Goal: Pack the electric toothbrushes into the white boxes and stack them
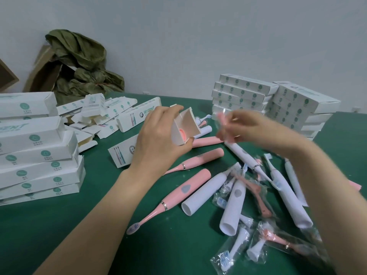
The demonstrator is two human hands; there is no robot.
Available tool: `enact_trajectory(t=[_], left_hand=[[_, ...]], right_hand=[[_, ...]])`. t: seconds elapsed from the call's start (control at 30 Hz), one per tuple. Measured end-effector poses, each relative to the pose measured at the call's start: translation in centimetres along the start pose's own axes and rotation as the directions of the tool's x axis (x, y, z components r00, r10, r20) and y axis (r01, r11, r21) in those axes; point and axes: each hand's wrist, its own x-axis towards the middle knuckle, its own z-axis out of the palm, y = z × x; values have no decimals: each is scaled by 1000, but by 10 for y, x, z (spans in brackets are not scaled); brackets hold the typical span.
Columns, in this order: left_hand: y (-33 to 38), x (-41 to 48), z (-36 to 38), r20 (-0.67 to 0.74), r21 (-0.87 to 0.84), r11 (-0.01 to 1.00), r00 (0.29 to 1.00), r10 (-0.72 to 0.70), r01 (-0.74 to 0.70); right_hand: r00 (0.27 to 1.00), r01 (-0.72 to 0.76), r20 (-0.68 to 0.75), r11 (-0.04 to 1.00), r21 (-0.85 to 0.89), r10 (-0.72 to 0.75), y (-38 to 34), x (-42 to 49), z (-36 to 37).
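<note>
White cardboard box (183,126) in left hand (158,139)

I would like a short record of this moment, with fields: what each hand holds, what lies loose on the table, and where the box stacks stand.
left hand: grips open white box, something pink inside
right hand: blurred, pinches clear packet
loose on green table: pink toothbrushes, white toothbrushes, bagged brush heads
box stacks: left stack, far right stack
</note>
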Motion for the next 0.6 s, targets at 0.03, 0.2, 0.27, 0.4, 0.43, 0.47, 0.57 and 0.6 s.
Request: enact_trajectory(t=[0.03, 0.2, 0.27, 0.4, 0.43, 0.47, 0.57, 0.6], left_hand=[[1, 0, 0, 7, -2, 1000, 1000, 5, -5], [6, 0, 2, 12, -50, 999, 1000, -9, 9], [10, -1, 3, 7, -63, 998, 1000, -28, 28], [14, -4, 6, 26, -73, 997, 1000, -15, 16], [15, -4, 6, 32, -80, 997, 999, -12, 15], [15, -4, 7, 36, -89, 996, 999, -10, 13], [15, -4, 7, 64, -108, 994, 998, 14, -7], [15, -5, 7, 76, -102, 995, 997, 28, -20]], right_hand=[[999, 45, -20, 956, 291, -41, -14, -7, -5], [987, 162, -13, 985, -52, -163, -54, -19, 22], [962, 122, -155, 858, -499, -226, -55, -15, 32], [925, 25, -255, 715, -698, -282, -58, -15, 39], [929, 63, -212, 692, -719, -305, -59, -15, 40], [934, 111, -151, 667, -737, -323, -60, -15, 42], [962, 170, -3, 609, -775, -272, -63, -13, 51], [969, 163, 5, 625, -763, -247, -63, -12, 52]])
